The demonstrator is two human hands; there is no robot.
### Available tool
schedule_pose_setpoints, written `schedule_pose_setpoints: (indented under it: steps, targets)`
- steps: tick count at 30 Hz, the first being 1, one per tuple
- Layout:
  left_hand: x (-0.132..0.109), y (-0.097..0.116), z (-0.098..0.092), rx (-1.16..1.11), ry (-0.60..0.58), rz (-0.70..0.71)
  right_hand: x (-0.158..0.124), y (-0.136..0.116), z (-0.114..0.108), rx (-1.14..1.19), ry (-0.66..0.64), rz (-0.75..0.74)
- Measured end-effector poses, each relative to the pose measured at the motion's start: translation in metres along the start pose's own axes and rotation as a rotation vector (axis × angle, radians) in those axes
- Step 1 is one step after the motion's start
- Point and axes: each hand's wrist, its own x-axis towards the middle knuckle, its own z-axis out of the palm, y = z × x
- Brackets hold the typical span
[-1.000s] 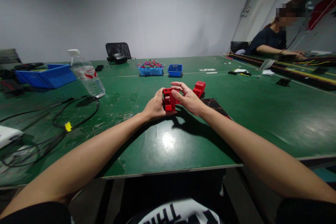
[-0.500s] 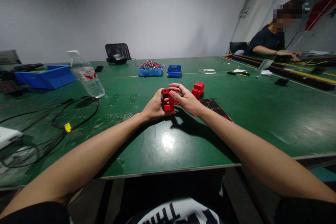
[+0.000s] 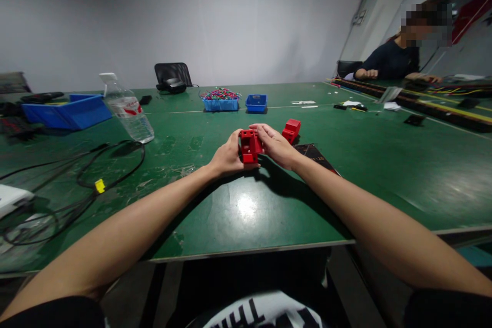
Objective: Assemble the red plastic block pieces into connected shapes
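Between my two hands, just above the green table (image 3: 215, 215), is a red block-like plastic part (image 3: 249, 157) with a hollow front and small holes along its top. My left hand (image 3: 227, 156) grips its left side, fingers wrapped round behind and below. On the right side, my right hand (image 3: 277, 147) has its thumb and fingers closed on the part. Behind my right hand a second red plastic piece (image 3: 292, 130) rests on the table. Beside my right wrist lies a dark phone-like slab (image 3: 319, 158) with a lit display, partly covered by my forearm.
A blue basket (image 3: 221, 105) heaped with small coloured pieces stands beyond my hands, near a small blue tray (image 3: 256, 104). Leftward are a water bottle (image 3: 128, 113), a larger blue bin (image 3: 71, 115) and looped black cable (image 3: 82, 184). A co-worker (image 3: 400, 56) sits at the far right.
The red part has turned a little, so more of its hollow front shows. My right thumb has shifted from across its front to the right side. The co-worker's arms have moved apart.
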Motion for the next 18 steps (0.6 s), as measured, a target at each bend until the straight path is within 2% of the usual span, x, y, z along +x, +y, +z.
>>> schedule_pose_setpoints:
  steps: [3, 10, 18]
  targets:
    - [-0.001, 0.002, -0.001, 0.012, 0.001, 0.008, 0.0, -0.004, -0.001, 0.005, 0.011, 0.043]
    - [-0.002, 0.004, -0.001, 0.044, 0.001, -0.009, -0.007, -0.012, 0.001, -0.02, -0.06, 0.01]
    - [-0.002, 0.004, -0.001, 0.045, -0.014, 0.038, -0.005, -0.012, 0.001, 0.139, -0.075, 0.078]
